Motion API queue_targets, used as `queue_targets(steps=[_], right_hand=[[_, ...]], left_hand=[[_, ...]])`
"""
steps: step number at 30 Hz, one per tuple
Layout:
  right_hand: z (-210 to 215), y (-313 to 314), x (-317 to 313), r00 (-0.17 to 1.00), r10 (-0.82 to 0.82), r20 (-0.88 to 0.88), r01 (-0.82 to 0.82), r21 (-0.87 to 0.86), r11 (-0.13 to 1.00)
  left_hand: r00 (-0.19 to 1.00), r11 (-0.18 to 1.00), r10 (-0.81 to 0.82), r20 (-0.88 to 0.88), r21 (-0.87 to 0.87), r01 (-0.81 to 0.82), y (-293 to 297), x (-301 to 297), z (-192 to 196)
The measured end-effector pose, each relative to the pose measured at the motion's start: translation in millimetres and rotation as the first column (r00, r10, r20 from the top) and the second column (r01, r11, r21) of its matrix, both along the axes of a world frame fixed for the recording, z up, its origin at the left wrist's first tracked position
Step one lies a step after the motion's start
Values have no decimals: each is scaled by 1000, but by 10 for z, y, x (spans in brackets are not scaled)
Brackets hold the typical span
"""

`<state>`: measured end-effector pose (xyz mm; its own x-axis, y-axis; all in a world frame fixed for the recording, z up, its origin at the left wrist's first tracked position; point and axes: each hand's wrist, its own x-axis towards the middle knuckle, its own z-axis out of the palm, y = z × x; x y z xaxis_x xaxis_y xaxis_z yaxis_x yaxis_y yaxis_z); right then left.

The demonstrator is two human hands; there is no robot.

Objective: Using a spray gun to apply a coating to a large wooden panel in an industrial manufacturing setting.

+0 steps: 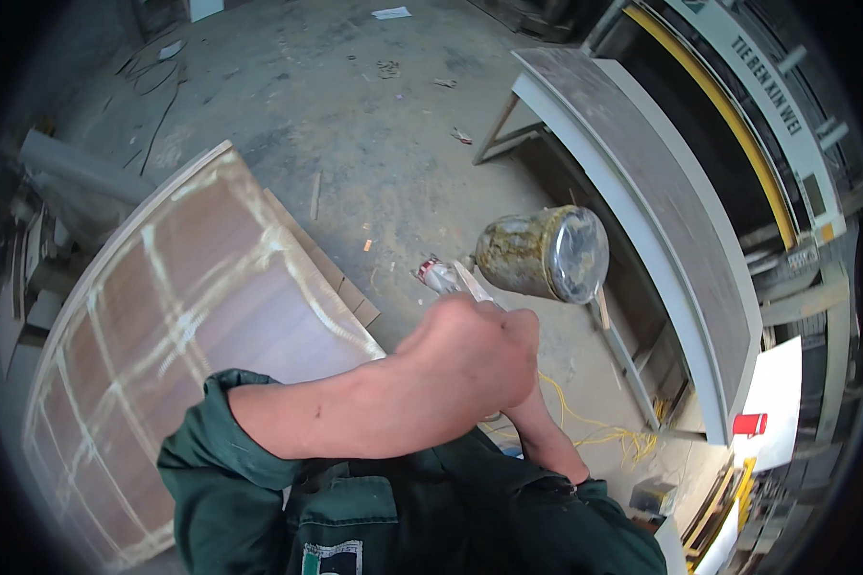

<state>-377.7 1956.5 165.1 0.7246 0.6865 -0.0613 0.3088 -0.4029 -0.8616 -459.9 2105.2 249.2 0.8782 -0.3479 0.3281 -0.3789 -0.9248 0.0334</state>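
Observation:
My left hand [470,347] is closed, its forearm crossing in front of me from the lower left. From beyond its knuckles protrudes what looks like a spray gun [439,276], pale with a reddish tip. A tilted round pot [518,254], crusted with brownish residue and capped by a clear, shiny end, sits to the right of the gun and appears joined to it. My right hand is hidden behind the left one; only my right wrist and forearm [549,436] show, so its fingers cannot be made out.
On the left lies a large brownish panel [244,307] with pale crossing bands. A long grey-topped bench [633,172] stands to the right, before a machine with a yellow bar [729,105]. Yellow cord [633,443] lies on the floor. A red cup-like object [750,424] is at the lower right.

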Motion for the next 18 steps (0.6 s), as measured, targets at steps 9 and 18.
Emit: queue_targets(steps=[9,18], right_hand=[[-71,183,211,992,125,32,-124,-19,992],[-68,210,372,990,127,62,-123,-69,990]], left_hand=[[990,978,-110,84,-166,123,-44,209,-327],[983,939,-179,-41,-304,159,61,272,-195]])
